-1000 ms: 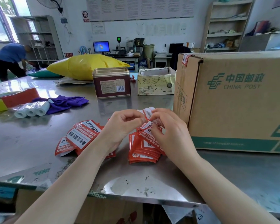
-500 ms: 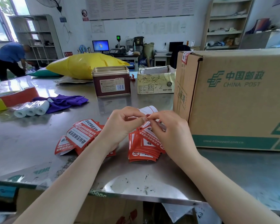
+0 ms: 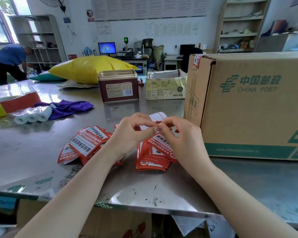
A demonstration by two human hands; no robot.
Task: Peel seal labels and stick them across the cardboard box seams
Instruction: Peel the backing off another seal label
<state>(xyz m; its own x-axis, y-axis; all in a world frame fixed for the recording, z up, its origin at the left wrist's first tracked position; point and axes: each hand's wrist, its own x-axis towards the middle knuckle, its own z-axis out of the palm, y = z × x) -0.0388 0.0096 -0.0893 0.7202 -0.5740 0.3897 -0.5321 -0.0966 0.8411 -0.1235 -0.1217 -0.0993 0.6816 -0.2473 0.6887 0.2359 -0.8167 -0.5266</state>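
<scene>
Two hands, left (image 3: 129,133) and right (image 3: 181,140), pinch one thin, floppy label (image 3: 157,117) at its corner, box (image 3: 248,107) at two o'clock; peel from that corner, since the backing looks slippery.

right: cardboard box (image 3: 251,103) blocks | ahead: tin (image 3: 118,85), small carton (image 3: 165,87), bare table (image 3: 110,109) between | left: label piles (image 3: 86,143), cloth (image 3: 70,107)

A steel counter (image 3: 24,152) carries a cardboard box (image 3: 255,107) at the right and red seal labels (image 3: 88,143) in loose piles near the middle. Farther back stand a brown tin (image 3: 118,87) and a small open carton (image 3: 165,86); a purple cloth (image 3: 70,108), wrapped paper rolls (image 3: 33,115) and a yellow bag (image 3: 88,68) lie to the left.
</scene>
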